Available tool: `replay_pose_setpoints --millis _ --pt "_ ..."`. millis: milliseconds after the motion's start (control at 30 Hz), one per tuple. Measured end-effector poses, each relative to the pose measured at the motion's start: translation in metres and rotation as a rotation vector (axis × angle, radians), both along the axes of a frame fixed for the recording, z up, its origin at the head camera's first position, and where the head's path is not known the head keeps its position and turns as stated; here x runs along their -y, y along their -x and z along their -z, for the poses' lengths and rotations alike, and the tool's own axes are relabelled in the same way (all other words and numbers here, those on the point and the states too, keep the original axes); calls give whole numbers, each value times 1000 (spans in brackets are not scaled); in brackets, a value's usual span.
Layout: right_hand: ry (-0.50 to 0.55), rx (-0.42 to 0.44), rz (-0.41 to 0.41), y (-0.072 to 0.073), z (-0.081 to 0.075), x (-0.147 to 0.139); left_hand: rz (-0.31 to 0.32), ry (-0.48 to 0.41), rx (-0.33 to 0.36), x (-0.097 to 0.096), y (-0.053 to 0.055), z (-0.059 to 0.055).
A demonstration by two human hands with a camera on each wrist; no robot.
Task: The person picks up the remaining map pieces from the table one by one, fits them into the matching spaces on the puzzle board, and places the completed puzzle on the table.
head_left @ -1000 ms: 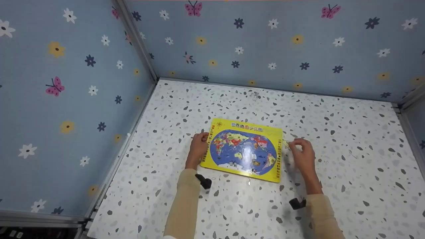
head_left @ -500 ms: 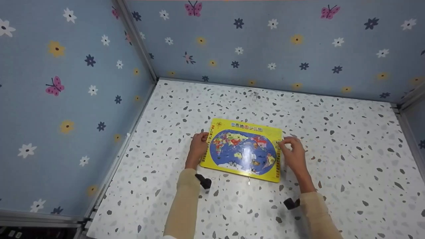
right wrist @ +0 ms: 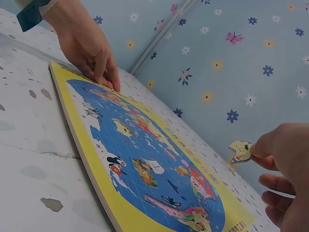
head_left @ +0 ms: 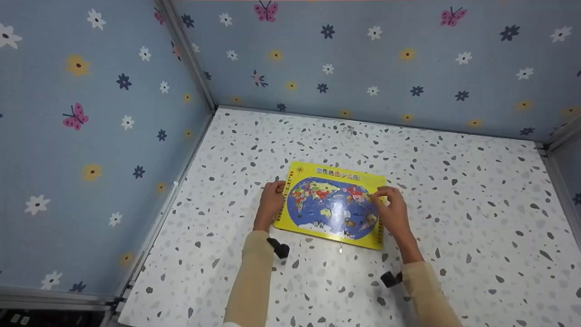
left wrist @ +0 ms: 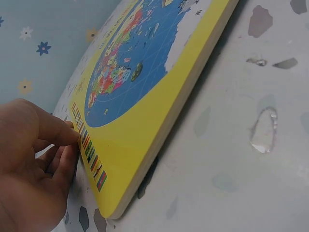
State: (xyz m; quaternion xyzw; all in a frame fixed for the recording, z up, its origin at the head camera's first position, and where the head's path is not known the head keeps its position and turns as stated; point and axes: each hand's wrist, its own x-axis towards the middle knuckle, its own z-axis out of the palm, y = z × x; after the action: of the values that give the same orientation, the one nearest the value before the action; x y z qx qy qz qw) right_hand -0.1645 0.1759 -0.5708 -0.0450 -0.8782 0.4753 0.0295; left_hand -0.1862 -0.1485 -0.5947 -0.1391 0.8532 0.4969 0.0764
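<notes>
A yellow-bordered world map puzzle board [head_left: 313, 234] lies flat on the speckled table, its blue ocean oval filled with coloured land pieces. At its left edge my left hand [head_left: 271, 202] grips the border, with thumb and finger by the row of small flags [left wrist: 91, 153]. My right hand [head_left: 394, 212] is above the board's right side. Between thumb and fingertip it pinches a small pale-yellow map puzzle piece [right wrist: 240, 151], held in the air apart from the board. In the head view that piece is mostly hidden by the fingers.
The white table [head_left: 245, 150] has grey specks. Blue flowered panels [head_left: 345, 68] stand along the back and left, meeting at a metal corner post [head_left: 188, 54]. Both wrists carry small black cameras, one of them the left wrist camera [head_left: 280, 250].
My right hand has moved left with the puzzle piece, from beside the board to over its right side. My left hand and the board have stayed in place.
</notes>
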Motion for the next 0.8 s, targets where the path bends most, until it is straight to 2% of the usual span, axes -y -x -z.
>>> replay_pose_setpoints --millis 167,200,800 --pt "-32 19 -23 0 -3 6 -13 -17 14 -1 0 -2" --pt "-24 34 -24 -4 -11 10 -19 -26 16 -1 0 -2" --pt "1 91 -77 -10 -2 33 -50 -46 22 -3 1 1"
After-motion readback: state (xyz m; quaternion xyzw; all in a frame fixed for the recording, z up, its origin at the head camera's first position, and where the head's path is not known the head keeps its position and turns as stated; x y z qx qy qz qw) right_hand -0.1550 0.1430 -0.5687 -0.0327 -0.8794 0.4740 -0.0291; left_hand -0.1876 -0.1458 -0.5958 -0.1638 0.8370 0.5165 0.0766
